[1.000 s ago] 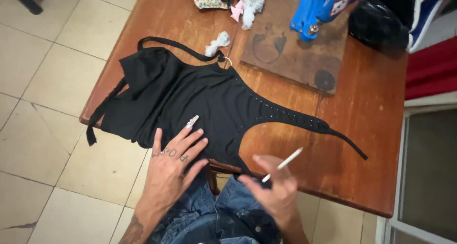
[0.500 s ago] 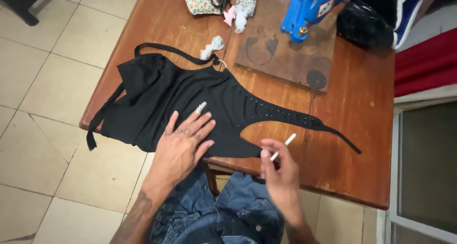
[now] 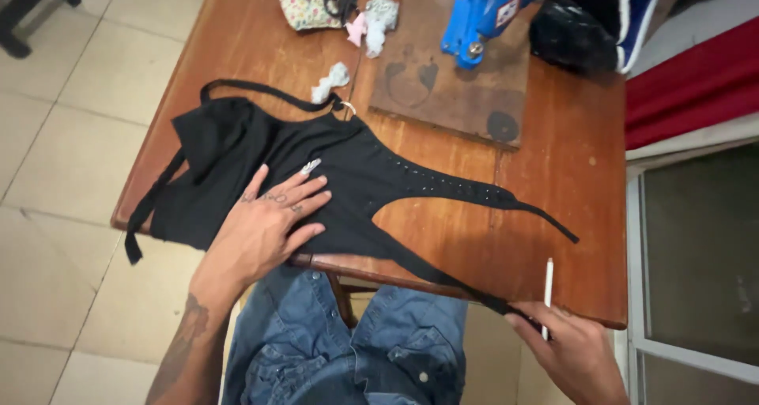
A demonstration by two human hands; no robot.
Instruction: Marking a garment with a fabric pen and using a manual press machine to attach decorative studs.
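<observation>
The left hand (image 3: 273,219) lies flat, fingers spread, pressing the black top (image 3: 316,184) onto the table (image 3: 569,192). The right hand (image 3: 565,346), at the table's near edge, pinches the top's strap end and a white pencil (image 3: 547,294). The top lies stretched out, dotted along one strap.

small red-white label (image 3: 506,11), blue press tool (image 3: 486,14)
</observation>
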